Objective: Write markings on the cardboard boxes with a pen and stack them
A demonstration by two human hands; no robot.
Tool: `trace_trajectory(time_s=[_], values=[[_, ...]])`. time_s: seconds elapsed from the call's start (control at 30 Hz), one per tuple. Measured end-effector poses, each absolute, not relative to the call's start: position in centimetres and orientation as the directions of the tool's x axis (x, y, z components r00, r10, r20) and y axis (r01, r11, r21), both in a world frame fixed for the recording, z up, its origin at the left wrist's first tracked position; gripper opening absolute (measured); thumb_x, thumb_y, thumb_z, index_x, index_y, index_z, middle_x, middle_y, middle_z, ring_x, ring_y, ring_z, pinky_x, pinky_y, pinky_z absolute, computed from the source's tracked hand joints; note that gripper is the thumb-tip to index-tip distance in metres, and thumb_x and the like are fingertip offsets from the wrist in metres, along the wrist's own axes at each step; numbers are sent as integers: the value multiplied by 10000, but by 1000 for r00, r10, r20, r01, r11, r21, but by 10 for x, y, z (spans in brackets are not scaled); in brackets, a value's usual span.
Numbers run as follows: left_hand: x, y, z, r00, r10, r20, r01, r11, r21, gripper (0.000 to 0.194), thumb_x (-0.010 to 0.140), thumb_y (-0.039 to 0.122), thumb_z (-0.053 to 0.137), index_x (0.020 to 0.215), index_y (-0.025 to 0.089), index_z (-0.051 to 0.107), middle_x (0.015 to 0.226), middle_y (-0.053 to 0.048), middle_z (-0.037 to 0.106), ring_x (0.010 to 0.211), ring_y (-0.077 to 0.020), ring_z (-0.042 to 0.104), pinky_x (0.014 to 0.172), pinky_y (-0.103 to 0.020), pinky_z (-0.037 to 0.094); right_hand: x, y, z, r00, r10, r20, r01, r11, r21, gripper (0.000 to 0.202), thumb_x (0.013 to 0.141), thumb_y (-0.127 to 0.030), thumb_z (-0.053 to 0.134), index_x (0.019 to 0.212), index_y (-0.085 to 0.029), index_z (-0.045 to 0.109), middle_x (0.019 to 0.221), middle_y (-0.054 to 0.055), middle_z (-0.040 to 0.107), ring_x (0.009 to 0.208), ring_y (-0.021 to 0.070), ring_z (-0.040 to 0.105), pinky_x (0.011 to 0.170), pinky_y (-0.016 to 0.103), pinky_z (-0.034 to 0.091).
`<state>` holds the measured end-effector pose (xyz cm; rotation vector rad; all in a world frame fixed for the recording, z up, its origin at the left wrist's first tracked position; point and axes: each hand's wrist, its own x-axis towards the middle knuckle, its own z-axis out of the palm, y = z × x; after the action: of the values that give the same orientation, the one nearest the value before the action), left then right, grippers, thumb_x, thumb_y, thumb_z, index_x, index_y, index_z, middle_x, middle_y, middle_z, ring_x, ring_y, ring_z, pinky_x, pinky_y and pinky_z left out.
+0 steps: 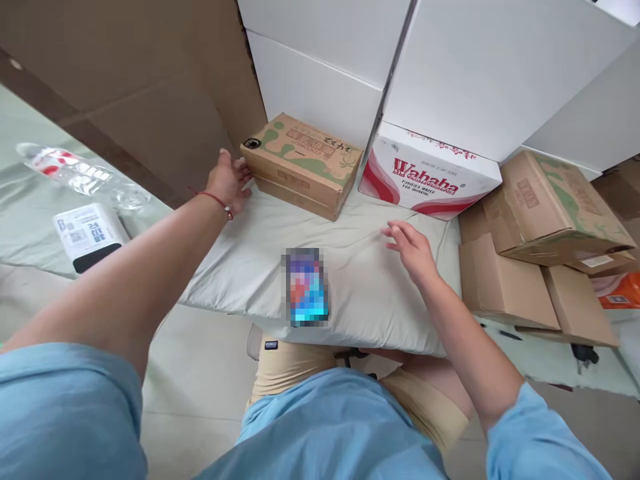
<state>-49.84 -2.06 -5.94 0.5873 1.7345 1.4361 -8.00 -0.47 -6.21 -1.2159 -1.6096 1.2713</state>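
My left hand [229, 179], with a red string bracelet on its wrist, is at the left end of a closed brown cardboard box [305, 163]. Its fingers are apart beside the box's corner; whether they touch the cardboard I cannot tell. Green shapes and a handwritten number mark the lid of this box. Over the right part of the cloth-covered table [350, 230], my right hand [411, 248] holds nothing, its fingers loosely bent and apart. Between my arms, near the front edge, lies a phone [307, 288] with a blurred-out screen.
Behind my right hand stands a white and red Wahaha water carton [430, 175]. Brown boxes [555, 207] are stacked at the right. On the left surface lie a clear plastic bottle [85, 175] and a white box [90, 233]. White panels [320, 73] close off the back.
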Motion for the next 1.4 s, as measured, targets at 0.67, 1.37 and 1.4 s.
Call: trace_trajectory(time_s=[0.67,1.37,1.4], values=[[-362,-185,-49,-205,974,101,0,-103,995,629,1030,674,589,1560,339,626,1690,-3,536,1643,-323,400,1416,-533,208,-72,-23,-19,7,1000,-10,-63,-9,-998,458,846,-527,795,1262,-344,739,1488,12,653,1369,244,601,849,333,670],[-199,-241,-39,326,838,437,13,-466,885,854,952,283,711,1712,433,351,1722,-39,478,1593,-335,473,1396,-575,281,98,-182,-68,414,906,-89,7,-101,-995,415,803,-388,856,1202,-342,754,1185,22,734,959,193,700,694,313,624],[-195,-241,-37,338,821,460,33,-499,866,882,946,262,709,1722,426,323,1717,-42,485,1589,-327,481,1400,-575,274,100,-182,-72,391,915,-105,-7,-111,-994,414,809,-398,846,1209,-335,755,1191,30,746,990,205,715,720,326,631]])
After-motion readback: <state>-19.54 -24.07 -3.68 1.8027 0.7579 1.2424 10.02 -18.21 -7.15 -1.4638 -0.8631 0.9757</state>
